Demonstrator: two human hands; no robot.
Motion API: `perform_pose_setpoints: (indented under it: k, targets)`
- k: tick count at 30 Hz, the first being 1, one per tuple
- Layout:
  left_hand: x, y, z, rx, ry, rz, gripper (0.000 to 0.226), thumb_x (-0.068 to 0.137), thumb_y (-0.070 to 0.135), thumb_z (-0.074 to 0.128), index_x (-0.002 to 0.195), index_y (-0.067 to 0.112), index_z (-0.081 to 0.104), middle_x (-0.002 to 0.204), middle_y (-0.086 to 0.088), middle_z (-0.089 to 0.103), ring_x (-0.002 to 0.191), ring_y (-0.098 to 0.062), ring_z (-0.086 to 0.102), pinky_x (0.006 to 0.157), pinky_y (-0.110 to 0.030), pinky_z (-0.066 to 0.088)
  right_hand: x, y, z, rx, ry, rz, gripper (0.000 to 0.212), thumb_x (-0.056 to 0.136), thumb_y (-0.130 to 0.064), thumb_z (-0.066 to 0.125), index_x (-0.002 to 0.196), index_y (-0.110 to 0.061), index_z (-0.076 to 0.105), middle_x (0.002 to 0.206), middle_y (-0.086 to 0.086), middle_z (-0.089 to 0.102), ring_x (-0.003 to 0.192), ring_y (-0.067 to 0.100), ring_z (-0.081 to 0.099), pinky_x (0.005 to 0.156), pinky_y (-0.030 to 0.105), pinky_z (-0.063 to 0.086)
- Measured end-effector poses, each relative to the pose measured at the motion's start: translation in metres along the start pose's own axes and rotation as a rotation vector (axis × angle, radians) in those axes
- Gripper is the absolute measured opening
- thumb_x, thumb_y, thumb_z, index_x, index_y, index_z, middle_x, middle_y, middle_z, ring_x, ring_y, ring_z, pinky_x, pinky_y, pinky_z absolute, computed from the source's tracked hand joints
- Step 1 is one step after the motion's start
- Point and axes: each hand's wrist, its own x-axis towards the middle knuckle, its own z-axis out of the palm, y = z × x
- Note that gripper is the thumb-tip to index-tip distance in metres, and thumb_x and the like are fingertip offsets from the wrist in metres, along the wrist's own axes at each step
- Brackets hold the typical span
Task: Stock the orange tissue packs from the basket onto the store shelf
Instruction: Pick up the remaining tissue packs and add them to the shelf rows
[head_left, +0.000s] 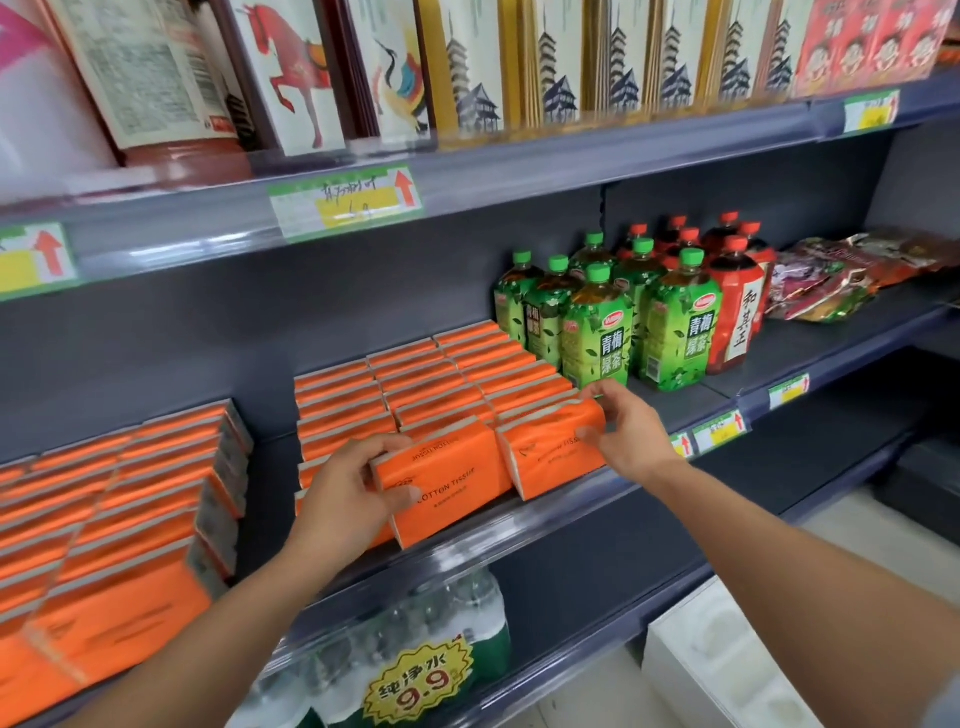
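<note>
The store shelf (810, 343) is being occupied along its middle tier by orange goods and drinks. A large block of orange tissue packs (130, 493) is being carried at its left end. Further rows of packs (431, 374) are being kept on edge toward the middle, just beside green tea bottles (597, 322) and red bottles (732, 312). A wrapped water pack (415, 639) is being displayed on the tier below. At the shelf's front edge, the front pack (452, 478) is being held at its left end by the left grip (348, 488), fingers curled over its top. The neighbouring pack (550, 447), touching it on the right, is being pinched near its upper right corner by the right grip (623, 431).
</note>
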Motion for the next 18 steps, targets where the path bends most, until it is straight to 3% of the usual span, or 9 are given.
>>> perform_pose_setpoints:
  k: [3, 7, 14, 18]
  targets:
    - [-0.001, 0.002, 0.0, -0.018, -0.008, -0.003, 0.046, 0.073, 0.004, 0.079, 0.11, 0.027, 0.065, 0.117, 0.008, 0.06, 0.102, -0.008, 0.06, 0.082, -0.027, 0.053, 0.006, 0.004, 0.002, -0.001, -0.006, 0.0, 0.03, 0.088, -0.004, 0.065, 0.101, -0.028, 0.053, 0.093, -0.004, 0.067, 0.085, 0.022, 0.065, 0.075, 0.037, 0.055]
    - [-0.001, 0.0, 0.004, -0.026, -0.026, -0.014, 0.044, 0.073, 0.005, 0.079, 0.107, 0.029, 0.065, 0.115, 0.003, 0.062, 0.102, -0.013, 0.061, 0.086, -0.033, 0.055, 0.013, 0.009, 0.007, -0.016, 0.005, 0.018, 0.029, 0.089, -0.004, 0.062, 0.101, -0.029, 0.052, 0.098, 0.002, 0.068, 0.087, 0.024, 0.065, 0.077, 0.044, 0.056]
    - [0.001, 0.001, 0.01, -0.017, -0.039, -0.003, 0.045, 0.073, 0.005, 0.079, 0.107, 0.03, 0.064, 0.114, 0.005, 0.062, 0.1, -0.008, 0.061, 0.075, -0.018, 0.05, 0.022, 0.015, 0.015, -0.051, 0.056, 0.011, 0.031, 0.088, -0.004, 0.06, 0.103, -0.031, 0.052, 0.096, 0.003, 0.067, 0.085, 0.025, 0.065, 0.075, 0.044, 0.056]
    - [0.002, 0.002, 0.011, 0.01, -0.046, 0.014, 0.046, 0.074, 0.008, 0.079, 0.1, 0.041, 0.061, 0.115, 0.01, 0.06, 0.101, -0.006, 0.059, 0.072, -0.012, 0.046, 0.026, 0.02, 0.016, -0.153, 0.066, -0.028, 0.029, 0.088, -0.004, 0.057, 0.106, -0.027, 0.052, 0.089, 0.006, 0.064, 0.078, 0.029, 0.061, 0.068, 0.036, 0.05]
